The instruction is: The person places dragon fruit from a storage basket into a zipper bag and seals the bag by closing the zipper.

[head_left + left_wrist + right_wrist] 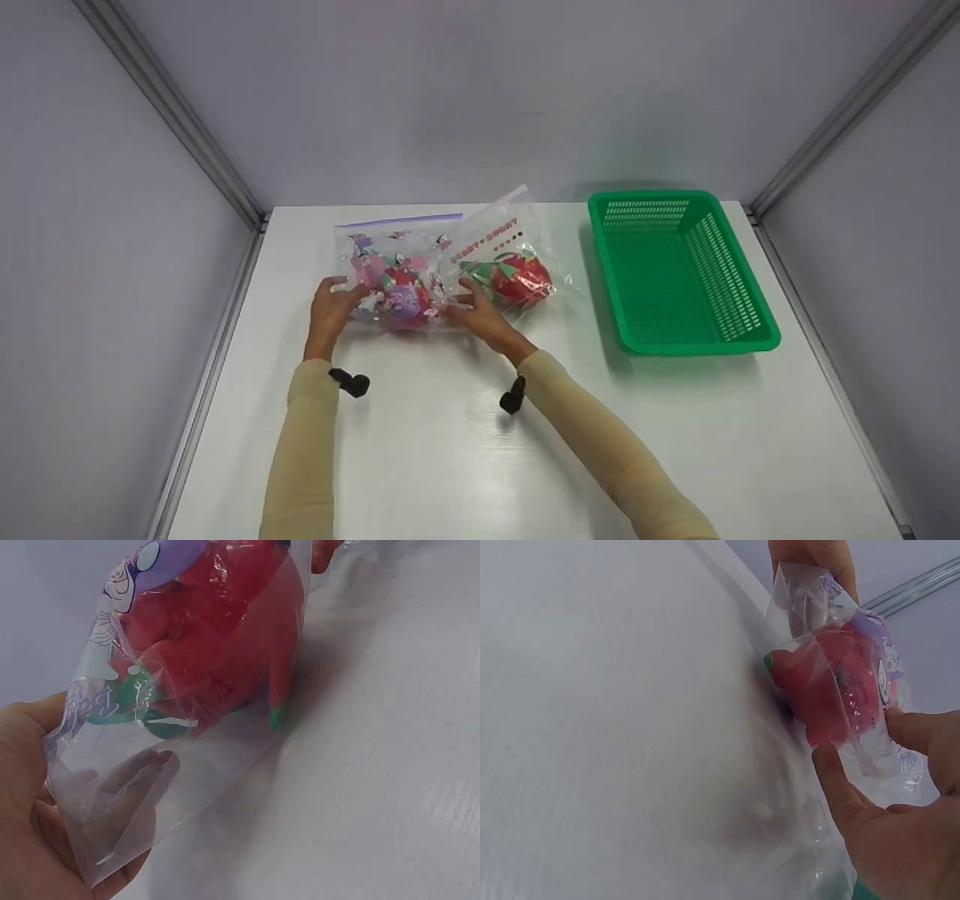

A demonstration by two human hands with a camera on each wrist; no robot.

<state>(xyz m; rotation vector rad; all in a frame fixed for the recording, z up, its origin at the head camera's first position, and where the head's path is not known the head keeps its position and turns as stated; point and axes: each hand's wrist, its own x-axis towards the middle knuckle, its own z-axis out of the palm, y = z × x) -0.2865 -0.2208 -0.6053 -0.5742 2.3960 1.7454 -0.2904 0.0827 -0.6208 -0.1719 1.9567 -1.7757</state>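
A clear zip bag (397, 232) with a purple top strip and cartoon prints lies near the back of the table. Inside it bulges a red item (225, 622) with green parts; its kind I cannot tell. My left hand (330, 306) grips the bag's left side, its fingers showing through the plastic in the left wrist view. On the other side my right hand (484, 319) holds the bag between thumb and finger, against the red bulge. Partly behind that hand lies a second clear zip bag (487, 232) with red lettering, holding another red and green item (525, 281).
A green plastic basket (619, 322) with slotted walls stands on the right of the white table (420, 450). Pale walls (480, 97) with metal corner rails enclose the table at the back and sides.
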